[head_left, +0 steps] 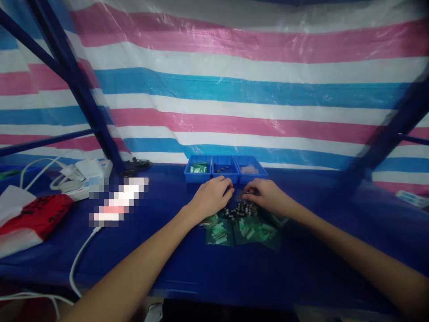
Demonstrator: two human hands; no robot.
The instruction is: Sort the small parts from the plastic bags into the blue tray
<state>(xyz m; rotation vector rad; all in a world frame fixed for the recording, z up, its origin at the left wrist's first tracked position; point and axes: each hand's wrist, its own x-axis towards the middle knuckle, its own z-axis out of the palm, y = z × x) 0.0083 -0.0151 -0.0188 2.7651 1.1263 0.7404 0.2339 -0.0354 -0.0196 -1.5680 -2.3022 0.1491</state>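
Observation:
My left hand is just in front of the blue three-compartment tray, its fingers curled and the thumb bent toward them. Whatever it may hold is hidden. To its right, my right hand has thumb and fingers drawn together at the edge of something small and greyish, too blurred to name. Between and below the hands lies a loose pile of small metal parts. Nearer me lie small green-tinted plastic bags with light strips or rods inside.
Green packets fill the tray's left compartment, a few small dark parts the middle one, pinkish pieces the right. Left on the blue table are a blurred-out phone-like device, its white cable, a power strip and a red bag.

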